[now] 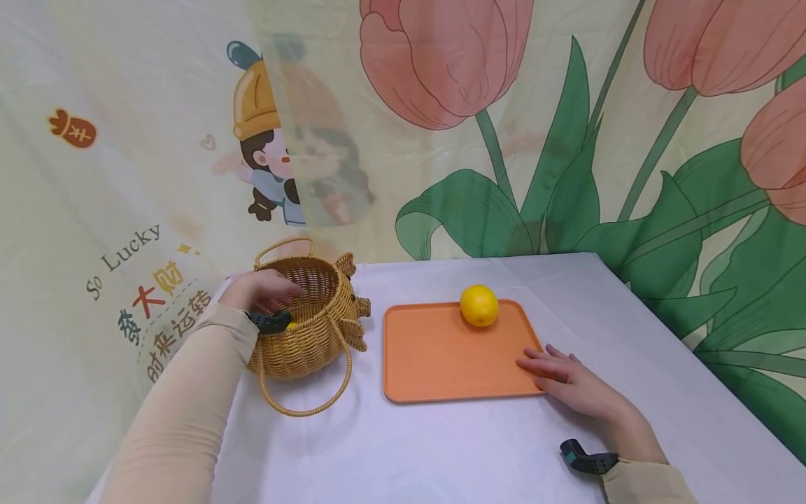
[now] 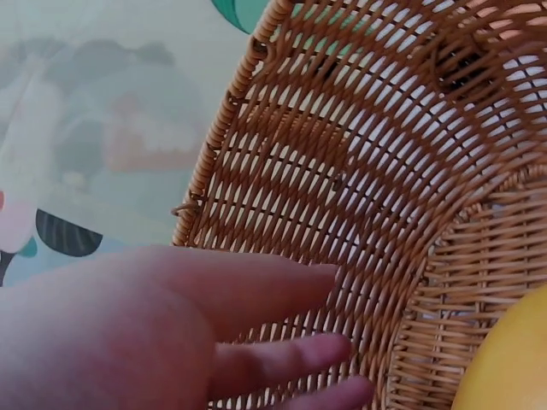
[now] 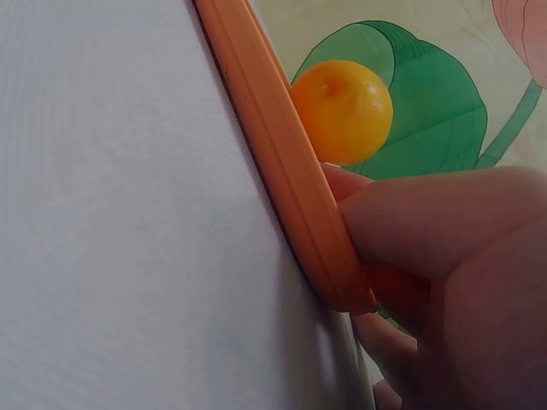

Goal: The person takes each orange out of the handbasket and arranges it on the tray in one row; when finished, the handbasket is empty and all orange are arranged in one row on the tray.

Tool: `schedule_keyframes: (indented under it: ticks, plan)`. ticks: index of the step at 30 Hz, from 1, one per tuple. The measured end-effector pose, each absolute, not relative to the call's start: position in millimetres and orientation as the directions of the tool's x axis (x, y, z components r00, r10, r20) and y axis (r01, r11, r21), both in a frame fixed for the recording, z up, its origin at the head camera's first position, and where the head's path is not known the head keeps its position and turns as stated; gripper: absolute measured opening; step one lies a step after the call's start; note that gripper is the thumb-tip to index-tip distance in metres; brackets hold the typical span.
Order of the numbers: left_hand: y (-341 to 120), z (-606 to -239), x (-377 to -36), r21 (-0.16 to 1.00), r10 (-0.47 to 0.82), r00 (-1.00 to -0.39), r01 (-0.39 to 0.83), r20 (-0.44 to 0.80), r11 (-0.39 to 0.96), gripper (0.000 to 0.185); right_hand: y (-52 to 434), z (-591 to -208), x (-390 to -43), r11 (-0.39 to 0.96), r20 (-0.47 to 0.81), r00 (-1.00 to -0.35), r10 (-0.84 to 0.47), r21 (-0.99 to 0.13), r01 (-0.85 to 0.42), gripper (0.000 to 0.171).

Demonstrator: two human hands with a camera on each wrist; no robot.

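- On a white-clothed table [image 1: 478, 448], a person's left hand [image 1: 261, 290] reaches into a wicker basket [image 1: 315, 329] while the right hand [image 1: 576, 385] rests flat at the near right corner of an orange tray [image 1: 441, 357].
- The left hand's fingers [image 2: 282, 286] lie nearly straight against the basket's inner wall, gripping nothing; the right hand's fingers are spread loosely over the tray's rim, thumb side on the cloth.
- An orange [image 1: 479, 305] sits on the tray's far edge, well apart from both hands.
- Only the left wrist view shows the basket's inside: a second yellow fruit [image 2: 513, 367] lies on the woven bottom, just beside the fingertips without touching them.
- Only the right wrist view shows fingers [image 3: 419, 222] pressed on the tray's raised lip [image 3: 291, 171], with the orange beyond.
- Behind the table hangs a backdrop [image 1: 567, 140] printed with pink tulips, green leaves and a cartoon figure.
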State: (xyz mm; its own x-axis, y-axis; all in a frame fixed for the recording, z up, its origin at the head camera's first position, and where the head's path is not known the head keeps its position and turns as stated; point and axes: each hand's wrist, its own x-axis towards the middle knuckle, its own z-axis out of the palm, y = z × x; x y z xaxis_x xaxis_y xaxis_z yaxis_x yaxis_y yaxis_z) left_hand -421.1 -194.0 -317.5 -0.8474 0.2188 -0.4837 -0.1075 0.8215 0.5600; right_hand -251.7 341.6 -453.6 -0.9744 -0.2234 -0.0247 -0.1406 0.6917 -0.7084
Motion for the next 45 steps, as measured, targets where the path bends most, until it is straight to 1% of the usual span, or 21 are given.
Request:
schedule_keyframes:
  ticks: [5,7,11,16,18,21,24,26,28,30,32,34,36,39,41,43,45]
  plan:
    - [-200,-328,-427,0.559,0.28,-0.796,-0.087,-0.536,0.825,0.061,341,-454,-252,0.692,-0.027,-0.974,-0.225,-0.708,-0.14,0.033]
    - [-202,-332,-428,0.565,0.293,-0.769,-0.105,-0.568,0.818,0.059,340,-453,-252,0.692,-0.026,-0.974,-0.226,-0.708,-0.142,0.033]
    - [-205,-339,-431,0.583,0.308,-0.706,-0.181,-0.638,0.792,0.057,340,-453,-252,0.694,-0.022,-0.974,-0.225,-0.705,-0.144,0.033]
    - [-207,-344,-432,0.563,0.328,-0.686,-0.145,-0.65,0.813,0.043,339,-455,-254,0.693,-0.025,-0.974,-0.225,-0.707,-0.142,0.033]
    - [-207,-344,-431,0.544,0.335,-0.681,-0.112,-0.651,0.831,0.04,339,-456,-254,0.691,-0.027,-0.973,-0.229,-0.709,-0.142,0.033]
    - [-206,-341,-427,0.525,0.301,-0.662,-0.163,-0.686,0.835,0.043,338,-456,-255,0.688,-0.028,-0.972,-0.234,-0.711,-0.145,0.033]
    - [-204,-337,-422,0.487,0.245,-0.672,-0.196,-0.699,0.851,0.045,337,-455,-255,0.687,-0.026,-0.971,-0.237,-0.712,-0.149,0.032]
    - [-203,-335,-419,0.483,0.218,-0.662,-0.247,-0.717,0.84,0.04,337,-454,-255,0.689,-0.026,-0.971,-0.236,-0.71,-0.148,0.032]
    - [-202,-335,-417,0.481,0.212,-0.653,-0.264,-0.727,0.836,0.032,336,-452,-255,0.69,-0.028,-0.972,-0.234,-0.709,-0.146,0.032]
    - [-202,-335,-417,0.479,0.217,-0.649,-0.257,-0.729,0.839,0.026,336,-452,-254,0.693,-0.03,-0.972,-0.232,-0.707,-0.144,0.032]
    - [-202,-335,-417,0.471,0.219,-0.645,-0.247,-0.732,0.847,0.025,336,-451,-254,0.694,-0.033,-0.972,-0.231,-0.705,-0.141,0.032]
    - [-201,-336,-418,0.461,0.222,-0.626,-0.248,-0.748,0.852,0.03,336,-452,-254,0.696,-0.038,-0.973,-0.227,-0.705,-0.135,0.032]
    - [-201,-337,-420,0.448,0.228,-0.622,-0.223,-0.749,0.865,0.04,337,-452,-255,0.699,-0.041,-0.974,-0.224,-0.703,-0.131,0.033]
    - [-198,-338,-423,0.46,0.256,-0.651,-0.162,-0.715,0.873,0.064,339,-453,-255,0.701,-0.045,-0.975,-0.218,-0.702,-0.124,0.033]
    - [-196,-338,-425,0.467,0.265,-0.695,-0.116,-0.669,0.876,0.074,340,-453,-255,0.701,-0.04,-0.975,-0.218,-0.701,-0.128,0.033]
    - [-194,-338,-427,0.505,0.275,-0.714,-0.126,-0.644,0.854,0.075,341,-453,-255,0.697,-0.035,-0.975,-0.22,-0.705,-0.132,0.033]
    - [-192,-337,-427,0.543,0.284,-0.721,-0.151,-0.633,0.826,0.068,342,-452,-254,0.698,-0.033,-0.975,-0.218,-0.704,-0.132,0.034]
